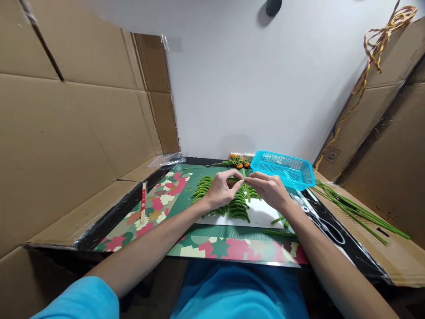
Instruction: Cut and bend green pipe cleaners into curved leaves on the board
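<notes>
The left hand (223, 189) and right hand (269, 188) meet tip to tip, each narrowed to a pinch; what sits between them is too small to tell. Below, curved green pods (238, 209) lie in rows, partly on a white sheet (262, 215). A low wrist or sleeve could sweep the rows askew. Two hands; pods too overlapped to count; one blue basket (311, 181), one pair of scissors (328, 228), one pair of chopsticks (143, 206); orange flowers (236, 158), several, bunched.
</notes>
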A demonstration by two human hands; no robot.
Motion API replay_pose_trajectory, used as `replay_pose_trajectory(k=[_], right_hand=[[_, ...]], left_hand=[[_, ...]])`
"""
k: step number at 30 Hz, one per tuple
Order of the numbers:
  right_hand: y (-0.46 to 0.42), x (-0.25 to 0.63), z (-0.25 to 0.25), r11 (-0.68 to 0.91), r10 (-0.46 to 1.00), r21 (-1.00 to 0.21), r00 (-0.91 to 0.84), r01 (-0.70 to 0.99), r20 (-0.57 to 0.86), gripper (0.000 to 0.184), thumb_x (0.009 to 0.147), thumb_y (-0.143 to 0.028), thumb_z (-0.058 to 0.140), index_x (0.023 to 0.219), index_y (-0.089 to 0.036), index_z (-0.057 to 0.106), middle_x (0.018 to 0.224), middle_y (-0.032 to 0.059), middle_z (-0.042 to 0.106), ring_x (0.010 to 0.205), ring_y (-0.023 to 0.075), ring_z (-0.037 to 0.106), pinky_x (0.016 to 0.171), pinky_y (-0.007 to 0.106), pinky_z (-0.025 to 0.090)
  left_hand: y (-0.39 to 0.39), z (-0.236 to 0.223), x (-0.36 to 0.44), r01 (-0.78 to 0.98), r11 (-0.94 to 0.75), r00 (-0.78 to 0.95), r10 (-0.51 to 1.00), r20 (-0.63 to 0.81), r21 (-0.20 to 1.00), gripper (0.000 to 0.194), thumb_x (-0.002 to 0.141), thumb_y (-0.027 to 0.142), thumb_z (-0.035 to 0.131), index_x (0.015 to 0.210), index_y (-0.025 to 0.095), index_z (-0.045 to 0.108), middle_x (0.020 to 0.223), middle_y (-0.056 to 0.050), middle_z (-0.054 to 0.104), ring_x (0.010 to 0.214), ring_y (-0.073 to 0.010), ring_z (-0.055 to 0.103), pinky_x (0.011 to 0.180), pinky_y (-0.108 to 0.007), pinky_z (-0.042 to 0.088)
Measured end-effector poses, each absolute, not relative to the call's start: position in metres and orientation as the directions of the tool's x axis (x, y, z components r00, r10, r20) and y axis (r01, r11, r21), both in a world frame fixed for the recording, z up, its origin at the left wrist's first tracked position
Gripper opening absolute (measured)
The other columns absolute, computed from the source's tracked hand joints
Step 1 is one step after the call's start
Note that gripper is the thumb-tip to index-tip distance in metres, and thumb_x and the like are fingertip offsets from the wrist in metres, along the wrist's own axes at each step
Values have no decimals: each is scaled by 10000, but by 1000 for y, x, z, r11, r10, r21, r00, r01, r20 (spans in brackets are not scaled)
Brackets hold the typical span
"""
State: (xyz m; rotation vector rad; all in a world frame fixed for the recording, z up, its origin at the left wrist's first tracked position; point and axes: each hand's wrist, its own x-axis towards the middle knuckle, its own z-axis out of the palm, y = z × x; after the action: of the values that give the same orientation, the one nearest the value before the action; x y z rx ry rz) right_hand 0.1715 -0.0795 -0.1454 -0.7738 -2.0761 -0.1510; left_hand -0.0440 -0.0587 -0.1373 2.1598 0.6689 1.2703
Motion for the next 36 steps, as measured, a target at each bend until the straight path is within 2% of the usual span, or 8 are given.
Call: replay_pose_trajectory(k=[3,8,10,17,24,28,31,36], right_hand=[[-78,165,-145,806,514,-316,-328,501,792,367,1093,-389,524,969,-213,821,944,89,784,724,159,676,624,270,474],[-81,154,-141,746,651,-554,-231,370,723,517,1044,-591,552,793,-180,742,702,28,634,504,116,501,468,262,391],[-84,151,-138,705,706,-627,-236,332,668,558,1031,-647,529,795,-177,713,649,5,592,437,100,449,418,255,362],[-87,145,-134,633,770,-689,-196,352,607,503,1017,-664,522,806,-216,610,577,-44,459,477,120,400,452,250,314],[-80,144,-144,649,737,-624,-155,436,658,437,1031,-510,527,701,-228,476,623,-46,397,521,115,331,522,272,267],[-78,147,-145,644,711,-605,-74,468,699,344,1003,-431,554,725,-234,506,604,-45,415,535,132,356,557,282,291],[-79,149,-143,640,701,-615,-21,461,713,319,958,-417,620,712,-234,535,587,-44,433,553,137,370,583,284,317],[-79,149,-141,603,756,-717,37,349,654,371,912,-472,683,669,-224,553,583,-35,471,528,121,374,529,268,305]], left_hand=[[-62,-137,-45,167,-811,430,572,699,561,87,962,231,648,914,169,685,869,-49,675,744,-145,612,597,-223,475],[-64,-133,-53,225,-916,526,402,749,333,102,965,162,592,946,189,689,812,-27,608,678,-140,519,661,-267,448],[-64,-132,-53,271,-909,540,415,732,316,111,974,175,584,946,199,689,808,-27,597,678,-147,512,674,-272,448],[-64,-134,-38,221,-733,359,675,645,644,181,991,357,626,931,188,656,856,-35,667,674,-145,586,588,-237,449],[-60,-139,-39,35,-454,462,798,388,890,325,946,515,700,971,197,634,602,58,528,463,-102,516,456,-210,373],[-52,-137,-41,-36,-324,471,829,302,945,460,936,638,640,858,188,583,606,56,494,420,-96,520,367,-196,288],[-47,-135,-42,-66,-262,458,849,263,963,476,917,639,642,792,199,507,625,73,431,401,-80,503,346,-185,268],[-45,-136,-41,-82,-278,442,850,285,957,475,861,625,727,835,207,503,659,85,428,395,-64,471,347,-186,281]])
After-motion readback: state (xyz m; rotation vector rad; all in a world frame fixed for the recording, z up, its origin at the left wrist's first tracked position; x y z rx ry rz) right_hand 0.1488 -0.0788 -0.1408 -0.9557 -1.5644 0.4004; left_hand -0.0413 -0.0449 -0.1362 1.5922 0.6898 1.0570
